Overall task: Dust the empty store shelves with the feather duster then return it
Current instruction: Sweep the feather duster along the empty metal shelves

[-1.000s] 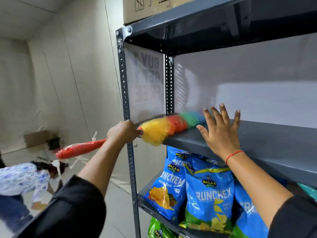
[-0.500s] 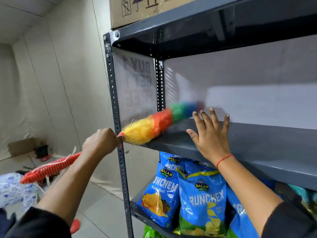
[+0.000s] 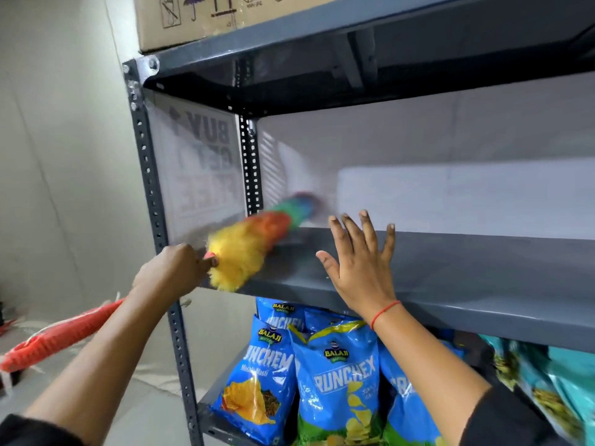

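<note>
One shelf point(image 3: 450, 284) is mid-sweep — the left hand point(image 3: 174, 268) is clamped on the feather duster point(image 3: 251, 243), whose head lies on the board just left of the right hand point(image 3: 363, 262). That hand rests flat, fingers spread, holding nothing. Dusting looks unfinished — the return is yet to come.

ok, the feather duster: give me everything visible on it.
The feather duster has a fluffy head banded yellow near the grip, then orange-red, green and blue toward the blurred tip. A red ribbed handle, plastic by the look, sticks out behind the left hand, which grips it right at the yellow end. It lies tilted, tip up toward the back left corner, head brushing the grey empty shelf. The right hand rests open on the shelf beside it, not touching.
</note>
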Motion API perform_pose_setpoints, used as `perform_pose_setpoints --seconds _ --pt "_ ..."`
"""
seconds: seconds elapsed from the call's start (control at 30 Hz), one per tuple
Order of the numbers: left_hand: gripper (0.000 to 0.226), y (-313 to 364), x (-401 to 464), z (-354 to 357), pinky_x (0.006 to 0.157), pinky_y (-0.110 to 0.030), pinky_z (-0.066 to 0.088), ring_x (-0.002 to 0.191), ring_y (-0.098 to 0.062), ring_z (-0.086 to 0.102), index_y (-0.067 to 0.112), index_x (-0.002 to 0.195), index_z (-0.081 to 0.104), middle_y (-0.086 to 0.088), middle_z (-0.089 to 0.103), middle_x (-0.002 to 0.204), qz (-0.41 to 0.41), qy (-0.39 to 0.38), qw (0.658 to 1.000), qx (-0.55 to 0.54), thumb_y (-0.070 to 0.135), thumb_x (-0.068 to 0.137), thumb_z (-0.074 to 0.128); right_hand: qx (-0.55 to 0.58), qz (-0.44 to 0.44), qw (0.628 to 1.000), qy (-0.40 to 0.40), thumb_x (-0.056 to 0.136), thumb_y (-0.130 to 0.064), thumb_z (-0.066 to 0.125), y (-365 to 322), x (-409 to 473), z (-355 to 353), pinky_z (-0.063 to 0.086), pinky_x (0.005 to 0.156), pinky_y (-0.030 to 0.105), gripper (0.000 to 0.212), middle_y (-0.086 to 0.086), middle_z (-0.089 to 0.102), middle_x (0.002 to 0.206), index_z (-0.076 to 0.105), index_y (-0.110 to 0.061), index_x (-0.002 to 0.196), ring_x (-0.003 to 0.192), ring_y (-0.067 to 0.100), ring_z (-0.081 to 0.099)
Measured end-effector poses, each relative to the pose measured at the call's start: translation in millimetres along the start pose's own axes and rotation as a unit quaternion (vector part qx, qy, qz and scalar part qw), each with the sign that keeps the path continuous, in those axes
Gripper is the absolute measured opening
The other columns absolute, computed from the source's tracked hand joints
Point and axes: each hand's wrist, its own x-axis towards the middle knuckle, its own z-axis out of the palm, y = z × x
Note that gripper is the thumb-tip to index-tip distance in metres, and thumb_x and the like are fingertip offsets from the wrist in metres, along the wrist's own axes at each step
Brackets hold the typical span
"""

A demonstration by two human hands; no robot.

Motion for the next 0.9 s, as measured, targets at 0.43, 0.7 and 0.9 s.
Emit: perform_pose_setpoints --seconds 0.43,0.7,0.9 --pt "0.05 27 15 -4 0.053 -0.03 0.044 0.052 -0.02 0.047 0.024 0.047 0.048 0.001 0.05 0.052 0.232 -0.06 0.971 0.002 0.06 0.082 0.05 -0.05 0.046 0.997 0.032 0.088 -0.035 0.037 34 -12 -27 0.019 0.096 0.07 0.049 0.015 0.059 0.125 0.056 -0.006 0.122 0.124 0.04 0.043" --pt "0.055 90 22 29 0.056 -0.029 0.044 0.065 -0.021 0.062 0.02 0.053 0.055 0.001 0.058 0.061 0.302 -0.075 0.95 -0.005 0.065 0.082 0.045 -0.108 0.08 0.99 0.042 0.088 -0.037 0.038 71 -23 -46 0.017 0.099 0.068 0.049 0.013 0.058 0.127 0.055 -0.008 0.123 0.126 0.037 0.042" --pt "0.052 162 9 55 0.059 -0.031 0.043 0.075 -0.029 0.065 0.021 0.062 0.061 -0.007 0.067 0.074 0.398 -0.072 0.914 -0.032 0.066 0.083 0.043 -0.153 0.129 0.98 0.022 0.088 -0.043 0.036 111 -38 -74 0.017 0.099 0.069 0.055 0.016 0.055 0.129 0.053 -0.006 0.125 0.127 0.04 0.038"
